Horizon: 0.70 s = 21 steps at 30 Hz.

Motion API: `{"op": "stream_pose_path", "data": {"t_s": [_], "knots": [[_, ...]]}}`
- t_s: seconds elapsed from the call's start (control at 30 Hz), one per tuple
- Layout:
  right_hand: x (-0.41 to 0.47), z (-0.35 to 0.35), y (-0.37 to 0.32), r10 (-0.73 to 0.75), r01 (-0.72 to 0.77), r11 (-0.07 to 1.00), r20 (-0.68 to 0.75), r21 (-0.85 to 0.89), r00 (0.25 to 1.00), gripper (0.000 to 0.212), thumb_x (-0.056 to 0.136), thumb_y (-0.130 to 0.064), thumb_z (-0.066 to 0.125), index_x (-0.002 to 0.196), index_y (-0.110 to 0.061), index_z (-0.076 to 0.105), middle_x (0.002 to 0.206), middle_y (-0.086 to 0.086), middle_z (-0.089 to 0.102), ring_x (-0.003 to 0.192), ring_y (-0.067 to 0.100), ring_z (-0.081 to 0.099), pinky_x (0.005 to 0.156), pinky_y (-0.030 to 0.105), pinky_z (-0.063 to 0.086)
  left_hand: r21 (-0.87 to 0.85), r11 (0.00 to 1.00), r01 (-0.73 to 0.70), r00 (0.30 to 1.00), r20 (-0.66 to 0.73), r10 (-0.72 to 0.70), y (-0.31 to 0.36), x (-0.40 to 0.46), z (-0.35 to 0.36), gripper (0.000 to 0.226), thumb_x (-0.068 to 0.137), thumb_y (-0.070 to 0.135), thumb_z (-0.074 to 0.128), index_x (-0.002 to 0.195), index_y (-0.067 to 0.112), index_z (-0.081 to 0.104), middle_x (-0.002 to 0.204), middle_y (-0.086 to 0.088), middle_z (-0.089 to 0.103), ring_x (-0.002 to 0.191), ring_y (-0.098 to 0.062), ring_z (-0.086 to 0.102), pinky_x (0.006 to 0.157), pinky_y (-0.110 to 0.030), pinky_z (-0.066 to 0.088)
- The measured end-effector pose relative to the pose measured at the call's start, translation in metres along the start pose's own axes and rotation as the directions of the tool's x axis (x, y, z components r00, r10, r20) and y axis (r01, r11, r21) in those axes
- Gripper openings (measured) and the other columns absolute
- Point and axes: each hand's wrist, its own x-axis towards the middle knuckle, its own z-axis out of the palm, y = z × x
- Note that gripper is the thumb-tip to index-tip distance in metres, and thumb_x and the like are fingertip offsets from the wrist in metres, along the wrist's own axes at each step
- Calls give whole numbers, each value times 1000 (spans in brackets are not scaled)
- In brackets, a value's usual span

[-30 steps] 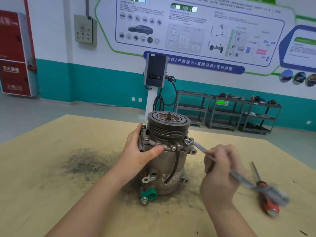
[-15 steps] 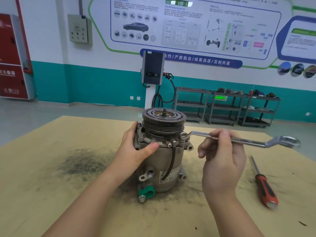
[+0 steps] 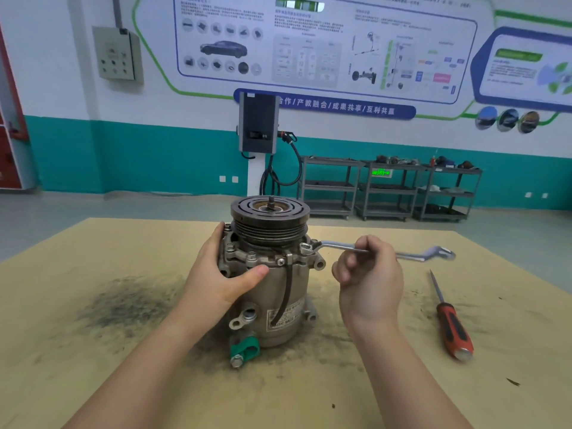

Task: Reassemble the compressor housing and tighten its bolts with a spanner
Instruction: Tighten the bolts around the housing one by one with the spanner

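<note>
Steel spanner (image 3: 337, 246) pinched by right hand (image 3: 370, 274), ring end seated on compressor (image 3: 272, 274) bolt (image 3: 305, 247).

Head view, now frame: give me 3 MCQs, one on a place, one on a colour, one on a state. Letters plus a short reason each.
1. Where does the screwdriver lie?
A. On the table to the right of the compressor
B. On top of the pulley
C. In the left hand

2. What colour is the clip at the foot of the compressor?
A. Yellow
B. Green
C. Blue

3. What is the right hand doing?
A. Resting flat on the table
B. Gripping the screwdriver
C. Holding the spanner, whose ring end sits on a bolt

Answers:
1 A: it lies on the table, apart from both hands.
2 B: the clip is plainly green.
3 C: fingers curl round the spanner's shaft while the left hand grips the compressor body.
</note>
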Motion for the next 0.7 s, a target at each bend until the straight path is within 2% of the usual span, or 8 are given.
{"op": "stream_pose_path", "data": {"t_s": [0.13, 0.23, 0.3, 0.33, 0.43, 0.53, 0.6, 0.7], "knots": [[-21, -2, 9, -357, 368, 918, 99, -145, 929, 30, 84, -22, 47, 55, -21, 52, 47, -1, 37, 44, 14, 34, 45, 23, 30, 19, 1000, -20, 1000, -9, 20, -2, 1, 0, 91, 59, 64, 84, 135, 48, 36, 140, 12, 52, 125, -10, 55, 102, -34, 50], [-36, 1, 21, -609, 707, 651, 366, -275, 704, 21, 89, -22, 56, 69, -23, 50, 60, -12, 44, 54, 1, 41, 55, 16, 35, 30, 999, -15, 1000, -12, 15, -5, 2, -1, 86, 53, 61, 79, 130, 52, 42, 139, 12, 54, 124, -9, 57, 99, -29, 50], [-43, 5, 30, -612, 824, 500, 565, -266, 554, 8, 91, -22, 63, 84, -20, 61, 71, -11, 57, 62, 2, 51, 60, 15, 42, -10, 1000, -17, 1000, -19, 17, -5, 3, 0, 80, 50, 56, 80, 121, 63, 43, 136, 11, 57, 120, -7, 60, 98, -30, 50], [-45, 7, 33, -572, 836, 474, 626, -276, 530, 4, 89, -21, 67, 92, -17, 66, 76, -6, 63, 65, 4, 55, 62, 17, 46, -21, 999, -29, 999, -22, 28, -5, 4, 0, 86, 48, 55, 81, 125, 63, 42, 135, 11, 57, 119, -6, 60, 100, -32, 50], [-43, 8, 32, -516, 833, 445, 666, -329, 539, 15, 86, -18, 69, 99, -11, 73, 80, 1, 68, 67, 7, 58, 63, 22, 51, -21, 999, -33, 999, -31, 32, -8, 7, 1, 110, 43, 56, 81, 144, 44, 39, 140, 10, 55, 124, -8, 58, 103, -30, 48], [-36, 4, 19, -553, 864, 406, 672, -299, 492, 11, 91, -15, 66, 99, -8, 69, 84, 2, 67, 73, 10, 59, 68, 22, 50, 21, 1000, -22, 999, -30, 22, -7, 5, 1, 77, 49, 58, 80, 115, 75, 44, 116, 34, 64, 109, 6, 63, 80, -7, 50], [-34, 5, 8, -562, 801, 525, 588, -289, 581, 8, 97, -23, 57, 99, -19, 63, 82, -3, 64, 71, 12, 60, 66, 23, 50, 31, 1000, -4, 998, -56, 6, -5, 1, -1, 83, 49, 63, 76, 124, 66, 40, 117, 35, 61, 110, 6, 61, 75, -6, 50], [-28, 8, -2, -484, 553, 807, 306, -205, 820, 17, 95, -27, 45, 85, -20, 57, 66, -4, 60, 55, 12, 55, 54, 22, 46, 54, 999, -1, 998, -63, 4, -4, -1, -1, 98, 55, 62, 80, 141, 51, 33, 121, 35, 56, 112, 4, 60, 86, -16, 54]]}}
